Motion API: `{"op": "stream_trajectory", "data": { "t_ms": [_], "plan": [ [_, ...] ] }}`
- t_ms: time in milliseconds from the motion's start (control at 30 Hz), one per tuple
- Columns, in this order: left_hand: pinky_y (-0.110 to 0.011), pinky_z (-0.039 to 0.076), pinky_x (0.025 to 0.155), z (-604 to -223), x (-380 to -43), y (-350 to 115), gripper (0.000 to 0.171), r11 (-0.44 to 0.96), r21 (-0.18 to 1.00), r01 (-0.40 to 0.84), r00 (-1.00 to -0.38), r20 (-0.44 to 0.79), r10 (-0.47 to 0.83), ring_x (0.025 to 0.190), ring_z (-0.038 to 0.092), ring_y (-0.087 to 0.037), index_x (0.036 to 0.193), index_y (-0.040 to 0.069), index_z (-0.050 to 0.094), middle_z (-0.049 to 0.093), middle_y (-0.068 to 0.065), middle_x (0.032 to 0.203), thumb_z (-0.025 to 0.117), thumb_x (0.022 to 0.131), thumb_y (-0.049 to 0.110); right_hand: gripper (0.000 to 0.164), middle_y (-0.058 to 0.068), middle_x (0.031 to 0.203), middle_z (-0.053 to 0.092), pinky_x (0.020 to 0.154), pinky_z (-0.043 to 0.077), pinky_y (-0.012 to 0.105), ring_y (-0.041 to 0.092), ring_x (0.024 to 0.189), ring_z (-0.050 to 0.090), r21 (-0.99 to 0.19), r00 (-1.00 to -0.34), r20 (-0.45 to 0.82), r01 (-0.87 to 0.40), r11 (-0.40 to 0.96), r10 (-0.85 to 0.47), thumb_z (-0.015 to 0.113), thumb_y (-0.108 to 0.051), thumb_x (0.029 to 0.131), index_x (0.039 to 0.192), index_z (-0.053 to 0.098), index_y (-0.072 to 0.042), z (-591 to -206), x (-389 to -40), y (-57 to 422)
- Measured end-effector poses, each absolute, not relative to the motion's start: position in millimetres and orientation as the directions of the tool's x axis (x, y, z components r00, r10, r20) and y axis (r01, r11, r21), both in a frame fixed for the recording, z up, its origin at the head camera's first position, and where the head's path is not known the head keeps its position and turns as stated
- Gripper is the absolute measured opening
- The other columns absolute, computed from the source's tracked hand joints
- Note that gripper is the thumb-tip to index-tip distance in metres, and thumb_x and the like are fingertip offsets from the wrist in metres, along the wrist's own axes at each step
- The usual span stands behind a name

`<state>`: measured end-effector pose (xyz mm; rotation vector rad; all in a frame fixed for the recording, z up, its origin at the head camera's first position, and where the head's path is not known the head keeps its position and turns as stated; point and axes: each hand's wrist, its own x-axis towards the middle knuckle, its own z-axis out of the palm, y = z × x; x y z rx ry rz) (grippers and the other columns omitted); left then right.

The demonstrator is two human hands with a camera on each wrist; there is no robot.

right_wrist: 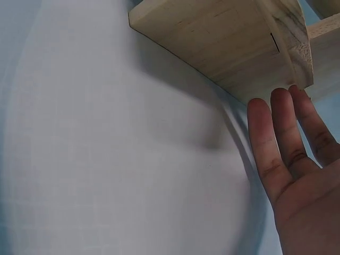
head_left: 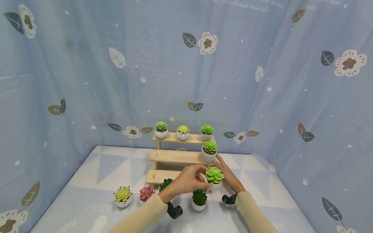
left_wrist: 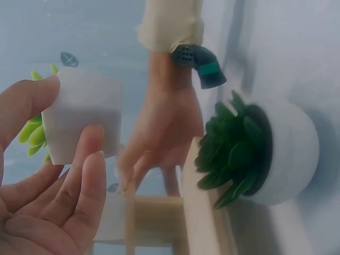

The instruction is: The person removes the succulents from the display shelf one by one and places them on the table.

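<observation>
My left hand (head_left: 188, 178) pinches the white square pot (left_wrist: 87, 111) of a bright green succulent (head_left: 214, 175), held up in front of the right end of a three-tier wooden shelf (head_left: 175, 156). Thumb and fingers sit on the pot's sides. My right hand (head_left: 226, 173) is at the shelf's right end, beside another green succulent (head_left: 209, 147) on the middle tier. In the right wrist view its fingers (right_wrist: 284, 122) are extended close to the wood; whether they touch the shelf or that pot I cannot tell.
Three potted succulents stand on the top tier, one a yellow-green plant (head_left: 183, 130). On the table in front are a yellowish succulent (head_left: 122, 194), a pink succulent (head_left: 146, 193), a dark green succulent (head_left: 199, 197) and another partly behind my left arm. A patterned blue curtain (head_left: 175, 81) hangs behind.
</observation>
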<state>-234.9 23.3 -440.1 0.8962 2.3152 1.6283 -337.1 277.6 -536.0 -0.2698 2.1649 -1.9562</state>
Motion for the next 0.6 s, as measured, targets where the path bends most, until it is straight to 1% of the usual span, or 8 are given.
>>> {"op": "stream_trajectory", "data": {
  "t_ms": [33, 133, 233, 267, 367, 500, 600],
  "plan": [
    [-0.026, 0.058, 0.075, -441.5, -234.1, 24.6, 0.055, 0.223, 0.903, 0.368, -0.804, 0.189, 0.564, 0.084, 0.072, -0.011, 0.134, 0.009, 0.062, 0.068, -0.004, 0.121, 0.086, 0.087, 0.023, 0.076, 0.013, 0.169, 0.015, 0.111, 0.039, 0.055, 0.043, 0.147, 0.031, -0.994, -0.962, -0.03, 0.0, 0.109, -0.273, 0.051, -0.052, 0.106, 0.166, 0.008, -0.033, -534.9, -336.2, 277.5],
    [-0.026, 0.058, 0.072, -445.8, -232.9, 28.1, 0.054, 0.225, 0.902, 0.369, -0.8, 0.185, 0.571, 0.083, 0.071, -0.01, 0.133, 0.009, 0.062, 0.068, -0.003, 0.119, 0.086, 0.087, 0.022, 0.075, 0.018, 0.162, 0.03, 0.099, 0.051, 0.047, 0.04, 0.133, 0.049, -0.992, -0.963, -0.044, 0.011, 0.123, -0.268, 0.05, -0.053, 0.106, 0.166, 0.01, -0.034, -530.9, -334.1, 277.6],
    [-0.026, 0.058, 0.07, -451.4, -232.6, 31.4, 0.052, 0.221, 0.9, 0.377, -0.792, 0.189, 0.581, 0.081, 0.071, -0.01, 0.131, 0.008, 0.063, 0.067, -0.001, 0.116, 0.087, 0.086, 0.022, 0.073, 0.02, 0.154, 0.041, 0.088, 0.056, 0.043, 0.034, 0.119, 0.06, -0.987, -0.963, -0.073, 0.032, 0.156, -0.261, 0.05, -0.055, 0.106, 0.165, 0.012, -0.037, -529.4, -335.0, 278.3],
    [-0.026, 0.058, 0.07, -453.3, -232.6, 32.4, 0.052, 0.22, 0.899, 0.379, -0.79, 0.191, 0.582, 0.081, 0.071, -0.009, 0.13, 0.008, 0.063, 0.066, -0.001, 0.115, 0.087, 0.086, 0.022, 0.073, 0.02, 0.153, 0.043, 0.087, 0.057, 0.044, 0.032, 0.117, 0.061, -0.986, -0.961, -0.086, 0.045, 0.159, -0.263, 0.05, -0.055, 0.105, 0.165, 0.012, -0.038, -529.3, -335.3, 278.6],
    [-0.025, 0.058, 0.069, -458.9, -232.4, 35.4, 0.051, 0.215, 0.901, 0.378, -0.787, 0.19, 0.586, 0.08, 0.07, -0.009, 0.127, 0.006, 0.063, 0.064, 0.001, 0.112, 0.088, 0.085, 0.02, 0.073, 0.018, 0.151, 0.044, 0.089, 0.056, 0.047, 0.031, 0.115, 0.062, -0.982, -0.959, -0.112, 0.067, 0.176, -0.262, 0.051, -0.057, 0.104, 0.164, 0.012, -0.041, -531.0, -337.4, 279.9],
    [-0.024, 0.058, 0.07, -464.5, -231.8, 39.0, 0.049, 0.224, 0.896, 0.384, -0.783, 0.187, 0.593, 0.079, 0.07, -0.008, 0.123, 0.004, 0.065, 0.064, 0.001, 0.109, 0.089, 0.084, 0.019, 0.075, 0.017, 0.148, 0.046, 0.094, 0.051, 0.047, 0.029, 0.113, 0.063, -0.979, -0.956, -0.119, 0.069, 0.19, -0.266, 0.051, -0.058, 0.104, 0.165, 0.011, -0.04, -531.7, -338.8, 281.8],
    [-0.023, 0.057, 0.072, -467.6, -231.8, 41.0, 0.047, 0.258, 0.871, 0.419, -0.776, 0.196, 0.599, 0.081, 0.069, -0.008, 0.121, 0.007, 0.067, 0.065, 0.004, 0.105, 0.09, 0.083, 0.022, 0.076, 0.017, 0.146, 0.048, 0.092, 0.052, 0.045, 0.028, 0.11, 0.063, -0.98, -0.953, -0.114, 0.062, 0.188, -0.28, 0.051, -0.056, 0.105, 0.165, 0.009, -0.038, -532.1, -340.5, 283.9]
  ]
}}
